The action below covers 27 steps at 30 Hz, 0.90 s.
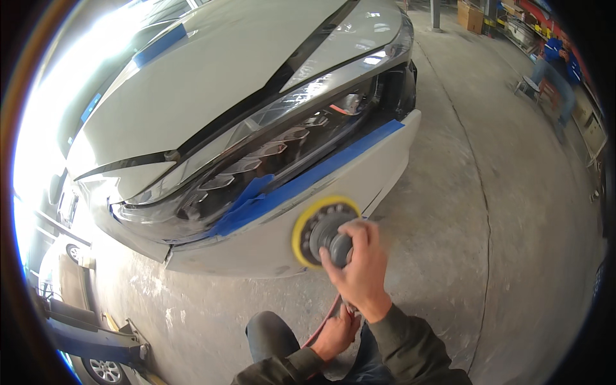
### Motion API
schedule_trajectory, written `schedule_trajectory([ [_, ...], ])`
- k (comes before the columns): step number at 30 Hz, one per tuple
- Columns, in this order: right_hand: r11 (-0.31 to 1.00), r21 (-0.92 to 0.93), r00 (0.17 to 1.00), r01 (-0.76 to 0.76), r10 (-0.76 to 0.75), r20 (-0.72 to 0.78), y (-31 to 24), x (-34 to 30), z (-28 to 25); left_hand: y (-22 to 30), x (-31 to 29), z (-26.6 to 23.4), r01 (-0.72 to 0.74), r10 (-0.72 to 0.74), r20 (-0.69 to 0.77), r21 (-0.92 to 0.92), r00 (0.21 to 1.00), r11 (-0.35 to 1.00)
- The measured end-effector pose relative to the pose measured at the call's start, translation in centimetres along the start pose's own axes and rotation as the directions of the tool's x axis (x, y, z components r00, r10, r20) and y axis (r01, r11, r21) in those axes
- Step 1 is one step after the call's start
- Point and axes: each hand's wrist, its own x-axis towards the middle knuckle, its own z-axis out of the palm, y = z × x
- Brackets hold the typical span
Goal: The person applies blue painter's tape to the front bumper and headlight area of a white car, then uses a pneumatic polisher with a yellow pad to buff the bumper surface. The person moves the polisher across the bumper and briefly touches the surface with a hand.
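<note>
My right hand (pixel 363 264) wraps the sander (pixel 328 233) at the bumper (pixel 224 258), presumably to guide its yellow-edged pad (pixel 298 240); my left hand (pixel 336 335) clasps its tail, likely for steadiness. Beyond, blue tape (pixel 322 169) apparently shields the headlight (pixel 273 149).

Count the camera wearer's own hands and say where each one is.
2. The right hand holds the round yellow-edged sander; the left hand is lower in the picture, beside the red hose.
</note>
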Motion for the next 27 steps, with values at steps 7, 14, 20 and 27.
schedule_trajectory([
  [7,0.988,-0.132,0.988,0.085,-0.067,0.140,-4.6,2.3,-1.4,0.4,-1.2,0.9,-0.322,0.324,0.021,-0.049,0.946,0.945],
  [14,0.981,-0.178,0.959,0.074,-0.021,0.284,-4.1,1.5,-3.5,5.0,-3.7,2.6,-0.212,0.273,0.204,-0.279,0.940,0.937],
  [20,0.982,-0.180,0.974,0.066,-0.024,0.226,-5.6,3.2,-4.8,5.9,-2.5,2.2,-0.300,0.339,0.116,-0.264,0.933,0.917],
  [27,0.985,-0.170,0.977,-0.012,0.048,0.207,-4.8,4.4,-4.3,7.6,-2.5,-0.2,-0.350,0.352,0.028,-0.059,0.935,0.935],
])
